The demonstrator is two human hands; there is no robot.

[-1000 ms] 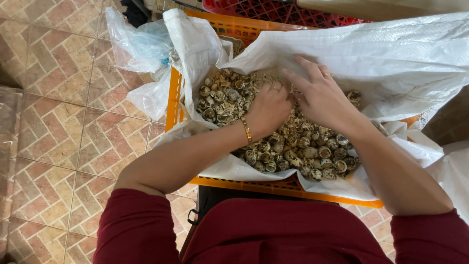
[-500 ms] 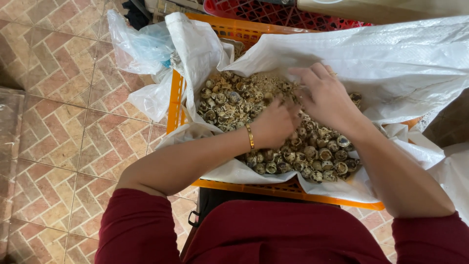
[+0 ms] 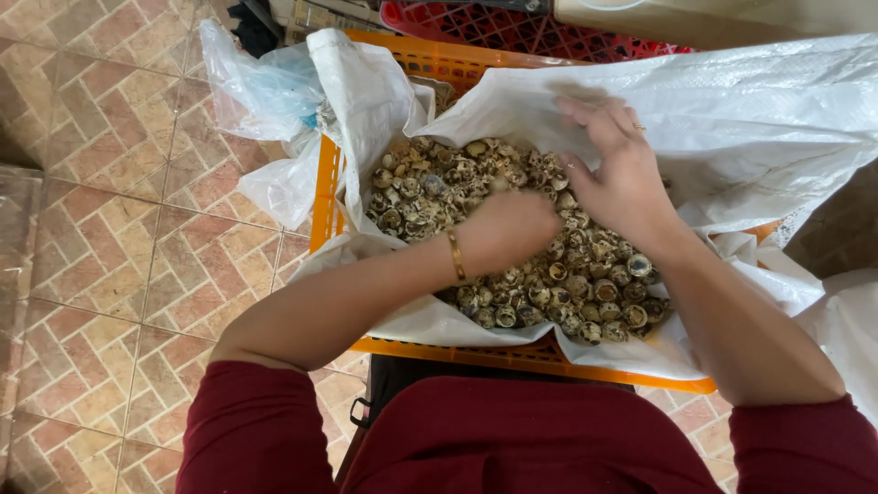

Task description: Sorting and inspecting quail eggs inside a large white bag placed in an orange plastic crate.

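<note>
- Seen from a head camera looking down, a person in a dark red top leans over an orange plastic crate (image 3: 331,197) lined with a white woven sack (image 3: 732,110), which sits on a floor of herringbone brick tiles (image 3: 101,238).
- Inside the sack lies a heap of small speckled eggshells (image 3: 439,187), many of them cracked open and hollow, filling the crate's middle.
- At the centre of the heap, the left hand (image 3: 508,229), with a thin gold bangle (image 3: 455,256) at the wrist, is curled into a loose fist pressed down among the shells; whether it grasps any cannot be told.
- Just beside it, the right hand (image 3: 622,178) rests on the heap with fingers spread and loose, clenched on nothing, a ring on one finger.
- As a judgement, working through shells this brittle goes best with light, shallow strokes and relaxed fingers, keeping both hands inside the sack's folded edge so nothing spills over the crate rim.
- Clear plastic bags (image 3: 261,91) lie crumpled against the crate's left side.
- A red plastic crate (image 3: 476,27) shows at the top edge, mostly cut off.
- Hidden: the left palm and fingertips, the depth of the heap, and the crate's right side under the sack.
</note>
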